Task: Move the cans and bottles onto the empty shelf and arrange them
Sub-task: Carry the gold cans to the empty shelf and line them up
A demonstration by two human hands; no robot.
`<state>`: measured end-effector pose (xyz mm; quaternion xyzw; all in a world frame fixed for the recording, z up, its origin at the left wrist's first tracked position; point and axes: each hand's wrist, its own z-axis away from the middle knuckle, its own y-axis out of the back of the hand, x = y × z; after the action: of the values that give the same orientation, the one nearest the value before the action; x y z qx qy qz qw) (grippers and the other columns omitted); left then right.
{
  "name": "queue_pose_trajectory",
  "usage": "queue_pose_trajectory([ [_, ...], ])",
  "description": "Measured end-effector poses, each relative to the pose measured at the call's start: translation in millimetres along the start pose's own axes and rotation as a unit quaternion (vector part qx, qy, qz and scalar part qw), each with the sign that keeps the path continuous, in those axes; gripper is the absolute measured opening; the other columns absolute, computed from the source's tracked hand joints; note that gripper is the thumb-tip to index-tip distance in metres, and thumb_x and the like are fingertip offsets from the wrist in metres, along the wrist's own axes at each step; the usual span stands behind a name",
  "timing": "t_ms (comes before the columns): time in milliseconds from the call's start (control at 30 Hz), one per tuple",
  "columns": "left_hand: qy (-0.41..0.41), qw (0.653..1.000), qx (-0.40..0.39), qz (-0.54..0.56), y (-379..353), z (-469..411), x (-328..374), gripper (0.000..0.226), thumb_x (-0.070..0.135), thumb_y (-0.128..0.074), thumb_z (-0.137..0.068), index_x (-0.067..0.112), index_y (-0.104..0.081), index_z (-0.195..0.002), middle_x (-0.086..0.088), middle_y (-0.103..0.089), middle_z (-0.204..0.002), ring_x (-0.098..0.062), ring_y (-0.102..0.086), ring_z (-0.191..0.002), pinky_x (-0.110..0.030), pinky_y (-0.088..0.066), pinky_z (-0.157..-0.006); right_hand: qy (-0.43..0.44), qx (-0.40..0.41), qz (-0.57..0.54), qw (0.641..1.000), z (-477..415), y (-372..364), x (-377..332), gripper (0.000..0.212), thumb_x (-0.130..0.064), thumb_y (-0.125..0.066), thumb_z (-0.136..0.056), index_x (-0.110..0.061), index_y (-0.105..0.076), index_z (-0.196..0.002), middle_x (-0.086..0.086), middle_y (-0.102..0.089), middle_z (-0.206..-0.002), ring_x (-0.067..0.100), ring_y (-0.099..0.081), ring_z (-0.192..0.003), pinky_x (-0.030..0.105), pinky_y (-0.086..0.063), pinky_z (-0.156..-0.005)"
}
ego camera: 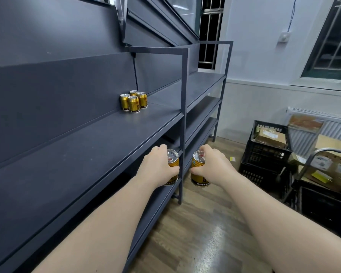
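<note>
Beside the dark shelf (110, 138), left hand (158, 167) gripping gold can (172, 164), right hand (212, 166) gripping another can (198, 170)

- Left hand (158, 168): bare arm stretched forward, fingers (171, 171) curled round a can (173, 159).
- Right hand (212, 166): level beside it, arm outstretched, gripping a second can (197, 164).

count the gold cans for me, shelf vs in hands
Cans on shelf: 4
Can in left hand: 1
Can in right hand: 1
Total: 6
</note>
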<state>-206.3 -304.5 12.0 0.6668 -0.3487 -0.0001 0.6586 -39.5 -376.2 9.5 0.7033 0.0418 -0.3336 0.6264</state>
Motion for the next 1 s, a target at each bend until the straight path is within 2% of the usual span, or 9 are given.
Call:
queue_pose_trajectory([
  [233, 0.014, 1.000, -0.008, 0.004, -13.9, -57.3, -1.6, 0.057, 0.042, -0.075, -0.082, 0.020, -0.046, -0.126, -0.003, -0.055, -0.118, -0.021, -0.057, -0.102, -0.032, -0.054, -0.083, -0.020, 0.011, -0.023, 0.999, -55.2, -5.7, 15.7, 0.076, -0.043, -0.082, -0.076, -0.020, -0.038, -0.134, 0.004, -0.054, -0.126, 0.023, -0.057, -0.105, 0.038, -0.056, -0.087],
  [400, 0.004, 1.000, -0.007, -0.002, -20.0, -114.1, -7.5, 0.059, 0.042, -0.074, -0.083, 0.021, -0.044, -0.130, -0.003, -0.059, -0.121, -0.018, -0.054, -0.096, -0.025, -0.043, -0.073, -0.017, 0.021, -0.011, 1.000, -105.8, -2.7, 19.3, 0.067, -0.044, -0.079, -0.079, -0.021, -0.040, -0.129, 0.002, -0.054, -0.121, 0.019, -0.055, -0.098, 0.025, -0.047, -0.069],
  [467, 0.002, 1.000, -0.011, 0.008, -19.0, -136.4, -10.4, 0.062, 0.042, -0.074, -0.083, 0.022, -0.042, -0.133, -0.002, -0.058, -0.123, -0.018, -0.053, -0.097, -0.024, -0.045, -0.072, -0.018, 0.022, -0.003, 1.000, -126.9, 0.3, 14.9, 0.068, -0.044, -0.078, -0.080, -0.022, -0.039, -0.132, 0.001, -0.053, -0.123, 0.017, -0.054, -0.097, 0.021, -0.042, -0.063],
  [567, -0.002, 1.000, -0.012, 0.022, -17.9, -168.2, -16.1, 0.064, 0.043, -0.076, -0.082, 0.023, -0.042, -0.133, -0.001, -0.057, -0.124, -0.019, -0.057, -0.101, -0.026, -0.053, -0.076, -0.013, 0.027, -0.009, 1.000, -158.3, 4.3, 6.3, 0.074, -0.043, -0.078, -0.080, -0.021, -0.037, -0.137, 0.003, -0.052, -0.127, 0.019, -0.054, -0.102, 0.025, -0.050, -0.073],
  [700, -0.005, 1.000, -0.012, 0.026, -16.9, -207.3, -25.4, 0.065, 0.043, -0.076, -0.083, 0.023, -0.041, -0.134, -0.002, -0.056, -0.126, -0.020, -0.058, -0.105, -0.025, -0.051, -0.076, -0.014, 0.034, -0.008, 0.999, -195.9, 3.8, -3.2, 0.077, -0.044, -0.079, -0.079, -0.021, -0.036, -0.139, 0.005, -0.051, -0.130, 0.021, -0.054, -0.107, 0.033, -0.055, -0.084],
  [833, -0.006, 1.000, -0.003, 0.024, -19.3, -237.8, -32.5, 0.067, 0.043, -0.076, -0.083, 0.024, -0.041, -0.136, -0.001, -0.056, -0.128, -0.016, -0.054, -0.101, -0.024, -0.050, -0.075, -0.008, 0.033, 0.000, 0.999, -227.1, -0.3, -6.7, 0.073, -0.044, -0.078, -0.078, -0.022, -0.038, -0.135, 0.005, -0.051, -0.126, 0.022, -0.054, -0.105, 0.032, -0.053, -0.082],
  [933, 0.002, 1.000, -0.005, 0.023, -20.9, -255.9, -35.4, 0.068, 0.043, -0.076, -0.083, 0.023, -0.040, -0.138, -0.002, -0.056, -0.129, -0.019, -0.057, -0.108, -0.027, -0.053, -0.080, -0.001, 0.032, 0.010, 0.999, -249.8, -2.9, -6.0, 0.069, -0.046, -0.078, -0.077, -0.022, -0.040, -0.130, 0.005, -0.052, -0.123, 0.022, -0.055, -0.103, 0.035, -0.055, -0.084],
  [1000, 0.009, 1.000, -0.010, 0.023, -21.5, -266.7, -36.2, 0.067, 0.042, -0.076, -0.083, 0.022, -0.041, -0.137, -0.003, -0.056, -0.130, -0.021, -0.058, -0.111, -0.029, -0.054, -0.082, 0.004, 0.027, 0.008, 1.000, -264.8, -3.1, -5.4, 0.071, -0.047, -0.078, -0.077, -0.023, -0.039, -0.133, 0.004, -0.052, -0.122, 0.021, -0.054, -0.102, 0.032, -0.054, -0.081],
])
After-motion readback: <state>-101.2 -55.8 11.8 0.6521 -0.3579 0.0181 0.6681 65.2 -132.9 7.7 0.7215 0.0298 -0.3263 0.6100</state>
